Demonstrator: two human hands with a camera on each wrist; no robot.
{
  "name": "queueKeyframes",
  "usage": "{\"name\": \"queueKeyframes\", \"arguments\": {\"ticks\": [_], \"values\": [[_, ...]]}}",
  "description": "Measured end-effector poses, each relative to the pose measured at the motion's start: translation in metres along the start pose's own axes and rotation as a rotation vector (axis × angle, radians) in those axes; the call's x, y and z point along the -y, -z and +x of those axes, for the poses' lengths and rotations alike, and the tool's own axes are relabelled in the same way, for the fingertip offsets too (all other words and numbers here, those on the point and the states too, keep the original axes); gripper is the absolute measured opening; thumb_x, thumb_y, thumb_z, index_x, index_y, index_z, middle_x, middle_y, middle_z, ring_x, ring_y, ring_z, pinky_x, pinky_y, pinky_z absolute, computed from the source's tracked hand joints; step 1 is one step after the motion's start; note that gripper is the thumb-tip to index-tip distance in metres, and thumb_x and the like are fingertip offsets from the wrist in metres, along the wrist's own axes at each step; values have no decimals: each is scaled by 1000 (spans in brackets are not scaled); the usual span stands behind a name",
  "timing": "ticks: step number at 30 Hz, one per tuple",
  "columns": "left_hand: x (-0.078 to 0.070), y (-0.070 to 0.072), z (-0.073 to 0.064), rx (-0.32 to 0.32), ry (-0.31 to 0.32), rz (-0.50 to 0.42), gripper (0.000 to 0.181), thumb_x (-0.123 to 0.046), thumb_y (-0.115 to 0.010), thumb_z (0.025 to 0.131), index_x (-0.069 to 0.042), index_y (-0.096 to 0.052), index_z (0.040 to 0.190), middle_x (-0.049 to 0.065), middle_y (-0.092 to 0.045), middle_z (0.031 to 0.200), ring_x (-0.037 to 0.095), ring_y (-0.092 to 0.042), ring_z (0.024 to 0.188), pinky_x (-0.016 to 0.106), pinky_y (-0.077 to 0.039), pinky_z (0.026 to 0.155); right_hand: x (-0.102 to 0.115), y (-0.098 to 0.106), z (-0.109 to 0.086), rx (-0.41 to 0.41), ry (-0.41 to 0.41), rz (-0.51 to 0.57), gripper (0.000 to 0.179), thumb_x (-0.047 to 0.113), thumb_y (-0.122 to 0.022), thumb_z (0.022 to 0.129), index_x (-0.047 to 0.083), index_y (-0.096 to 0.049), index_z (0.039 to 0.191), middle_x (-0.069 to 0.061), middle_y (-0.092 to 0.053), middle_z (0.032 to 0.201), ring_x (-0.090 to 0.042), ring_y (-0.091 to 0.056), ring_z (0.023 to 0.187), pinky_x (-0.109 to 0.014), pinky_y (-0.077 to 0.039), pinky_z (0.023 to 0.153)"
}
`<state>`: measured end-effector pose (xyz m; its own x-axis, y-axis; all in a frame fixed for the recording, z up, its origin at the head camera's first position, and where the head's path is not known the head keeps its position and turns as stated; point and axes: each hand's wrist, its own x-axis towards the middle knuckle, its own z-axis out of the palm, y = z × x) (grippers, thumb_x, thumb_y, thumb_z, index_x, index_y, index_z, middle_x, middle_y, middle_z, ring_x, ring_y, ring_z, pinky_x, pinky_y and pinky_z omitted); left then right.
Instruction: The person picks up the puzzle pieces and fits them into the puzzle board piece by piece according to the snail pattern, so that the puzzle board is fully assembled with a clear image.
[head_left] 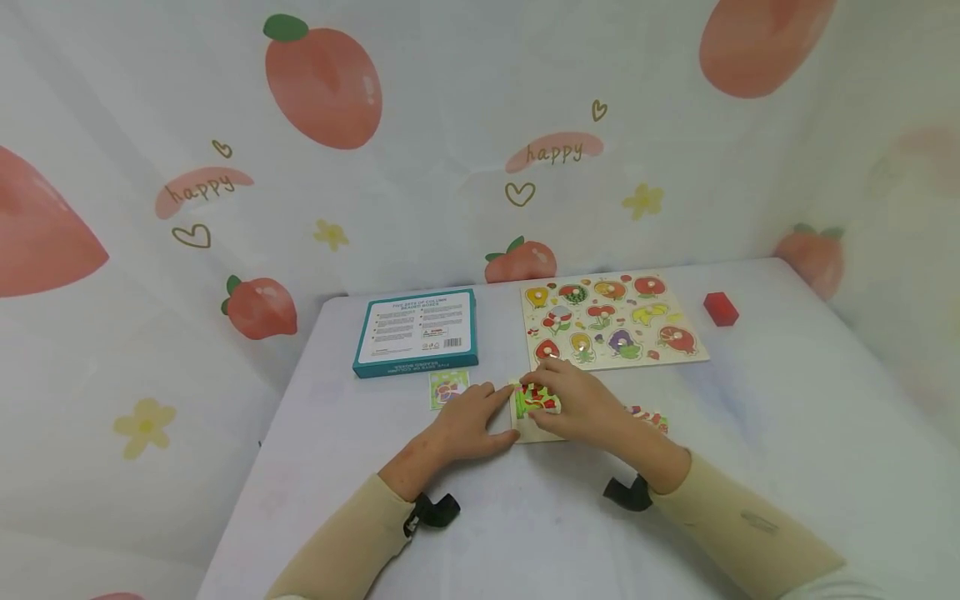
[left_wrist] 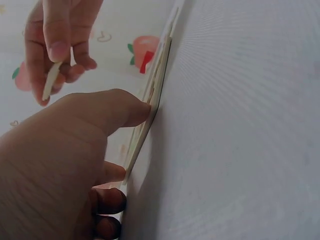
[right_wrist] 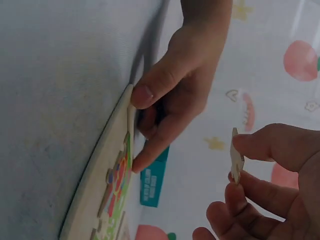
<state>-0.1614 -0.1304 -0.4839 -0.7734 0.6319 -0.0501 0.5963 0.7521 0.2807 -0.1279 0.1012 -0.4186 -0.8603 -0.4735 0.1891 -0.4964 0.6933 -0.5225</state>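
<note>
A small wooden jigsaw board (head_left: 529, 432) lies on the table with bright green and red pieces partly filling it. My left hand (head_left: 467, 423) rests at its left edge, thumb at the near corner and index finger farther along; its other fingers curl underneath in the right wrist view. Just over the board, my right hand (head_left: 583, 407) pinches a thin wooden puzzle piece (right_wrist: 236, 156) between thumb and fingers. The piece is seen nearly edge-on, so its picture is hidden. Several printed pieces (head_left: 651, 417) lie beyond the right forearm, partly covered by it.
A teal-edged box (head_left: 416, 332) lies back left, with a small square picture card (head_left: 447, 389) in front of it. Behind the hands is a large fruit peg puzzle (head_left: 611, 321). A red block (head_left: 721, 309) sits at the back right. A fruit-print cloth hangs behind.
</note>
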Motion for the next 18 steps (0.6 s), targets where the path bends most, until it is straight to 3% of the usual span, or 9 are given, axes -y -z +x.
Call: {"name": "queueKeyframes", "arguments": {"ticks": [6, 12, 18], "values": [[3, 2, -1, 2, 2, -12, 75, -53, -62, 93, -12, -47, 155, -2, -51, 100, 15, -47, 87, 31, -41, 71, -7, -13, 8, 104, -49, -21, 40, 19, -81, 81, 13, -74, 120, 3, -63, 107, -14, -56, 86, -31, -49, 74], [4, 4, -2, 25, 21, -38, 77, -53, -62, 94, -14, -43, 157, 0, -54, 109, 16, -48, 94, 33, -43, 79, -13, -25, 12, 232, -83, -47, 35, 22, -86, 82, 13, -78, 115, 8, -61, 95, -10, -53, 80, -31, -47, 72], [3, 6, -1, 52, 39, -83, 78, -53, -65, 94, -15, -43, 158, 1, -58, 118, 16, -50, 99, 35, -45, 84, -23, -33, 10, 235, -28, -86, 30, 24, -86, 84, 12, -80, 111, 8, -58, 91, -8, -51, 77, -27, -45, 69]]}}
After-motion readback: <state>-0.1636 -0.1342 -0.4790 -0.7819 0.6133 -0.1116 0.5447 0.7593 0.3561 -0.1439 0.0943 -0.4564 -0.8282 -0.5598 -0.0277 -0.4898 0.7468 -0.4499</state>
